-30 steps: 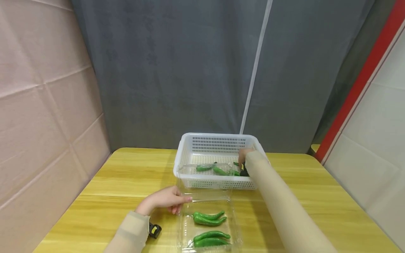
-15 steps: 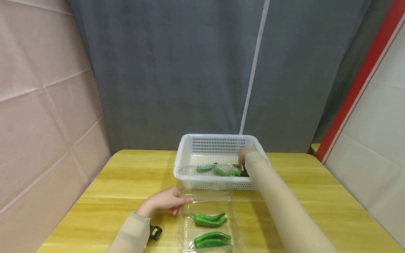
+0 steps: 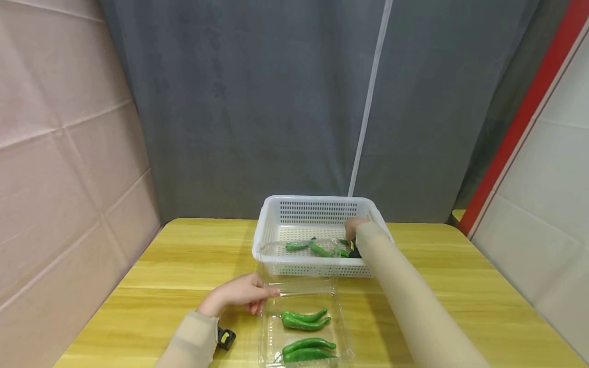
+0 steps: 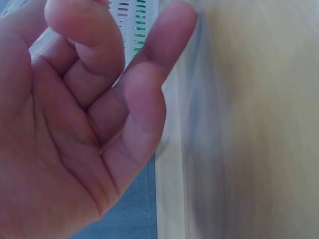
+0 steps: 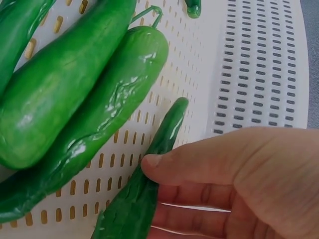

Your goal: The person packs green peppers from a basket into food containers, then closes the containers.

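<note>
My right hand (image 3: 355, 227) reaches into a white plastic basket (image 3: 317, 199). In the right wrist view its thumb and fingers pinch a dark green chili pepper (image 5: 137, 199), which lies along the basket floor. Bigger green peppers (image 5: 65, 84) lie beside it. In the head view, my left hand (image 3: 246, 292) grips the left edge of a clear plastic clamshell box (image 3: 299, 292) near its fold; the exact finger contact is hard to see. Two pairs of green peppers (image 3: 309, 348) lie in the box's base. The left wrist view shows bent fingers (image 4: 144, 104).
The clamshell's raised clear lid (image 3: 299, 255) overlaps the basket's front wall in the head view. Several green peppers (image 3: 322, 250) show in the basket. A yellow wooden table (image 3: 184, 266) carries everything, with a grey curtain (image 3: 257, 112) behind it.
Hardly anything differs. The right hand stays in the basket and the left hand stays at the box; the head view has shifted very slightly.
</note>
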`<action>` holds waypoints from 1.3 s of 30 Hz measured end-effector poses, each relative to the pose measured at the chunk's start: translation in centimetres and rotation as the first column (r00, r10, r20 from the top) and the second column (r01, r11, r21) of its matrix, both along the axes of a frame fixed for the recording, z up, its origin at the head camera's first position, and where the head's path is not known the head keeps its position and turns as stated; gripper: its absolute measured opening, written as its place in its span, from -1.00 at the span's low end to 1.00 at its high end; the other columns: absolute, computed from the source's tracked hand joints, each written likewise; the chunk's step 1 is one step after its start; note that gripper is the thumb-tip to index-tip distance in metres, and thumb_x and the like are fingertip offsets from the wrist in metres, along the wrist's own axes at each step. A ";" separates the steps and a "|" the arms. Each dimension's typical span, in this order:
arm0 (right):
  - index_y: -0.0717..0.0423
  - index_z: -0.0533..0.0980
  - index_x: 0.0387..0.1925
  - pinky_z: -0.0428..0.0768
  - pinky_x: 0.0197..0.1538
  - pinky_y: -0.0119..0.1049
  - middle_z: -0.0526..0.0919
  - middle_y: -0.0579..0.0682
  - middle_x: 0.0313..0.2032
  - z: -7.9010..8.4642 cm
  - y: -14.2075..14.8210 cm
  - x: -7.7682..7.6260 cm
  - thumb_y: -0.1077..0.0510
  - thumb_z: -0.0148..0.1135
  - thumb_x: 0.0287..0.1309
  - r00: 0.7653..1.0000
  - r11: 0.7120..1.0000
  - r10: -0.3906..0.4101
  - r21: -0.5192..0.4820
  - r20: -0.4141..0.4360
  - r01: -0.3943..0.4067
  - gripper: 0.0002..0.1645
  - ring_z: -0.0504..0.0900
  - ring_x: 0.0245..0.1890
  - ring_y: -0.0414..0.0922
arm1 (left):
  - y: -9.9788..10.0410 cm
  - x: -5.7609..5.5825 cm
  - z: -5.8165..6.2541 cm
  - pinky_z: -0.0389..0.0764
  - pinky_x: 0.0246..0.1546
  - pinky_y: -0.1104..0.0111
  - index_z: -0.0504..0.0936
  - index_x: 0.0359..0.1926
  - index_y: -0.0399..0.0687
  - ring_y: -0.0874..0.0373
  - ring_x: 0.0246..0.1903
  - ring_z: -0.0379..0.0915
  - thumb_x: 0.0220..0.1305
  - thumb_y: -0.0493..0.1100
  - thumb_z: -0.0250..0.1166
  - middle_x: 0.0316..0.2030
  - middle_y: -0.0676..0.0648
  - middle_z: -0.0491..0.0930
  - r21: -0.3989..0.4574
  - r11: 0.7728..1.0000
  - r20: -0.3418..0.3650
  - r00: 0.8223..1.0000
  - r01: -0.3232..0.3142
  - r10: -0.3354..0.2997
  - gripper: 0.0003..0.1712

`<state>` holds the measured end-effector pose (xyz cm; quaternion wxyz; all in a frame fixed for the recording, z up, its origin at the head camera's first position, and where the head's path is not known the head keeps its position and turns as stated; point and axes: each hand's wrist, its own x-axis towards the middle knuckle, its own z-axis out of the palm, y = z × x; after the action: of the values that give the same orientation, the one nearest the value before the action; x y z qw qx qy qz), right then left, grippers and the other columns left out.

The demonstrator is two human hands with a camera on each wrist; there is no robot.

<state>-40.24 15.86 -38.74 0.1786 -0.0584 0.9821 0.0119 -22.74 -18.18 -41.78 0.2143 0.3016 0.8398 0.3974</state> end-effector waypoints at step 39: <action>0.20 0.54 -0.31 0.52 -0.30 -0.24 0.55 0.03 -0.38 1.4 0.6 0.9 0.33 0.45 -0.13 0.998 0.991 0.047 -0.123 -0.037 -0.051 -0.71 0.45 -0.36 -0.06 | -0.2 0.1 0.0 0.40 -0.72 0.42 0.59 -0.71 -0.15 0.25 -0.79 0.32 0.41 0.14 0.12 -0.81 0.04 0.49 0.009 1.000 -0.006 1.000 0.003 -0.002 -0.38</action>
<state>-39.30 16.46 -37.37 0.1576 -0.0933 0.9821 -0.0435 -22.59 -18.38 -41.76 0.2108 0.3049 0.8383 0.3999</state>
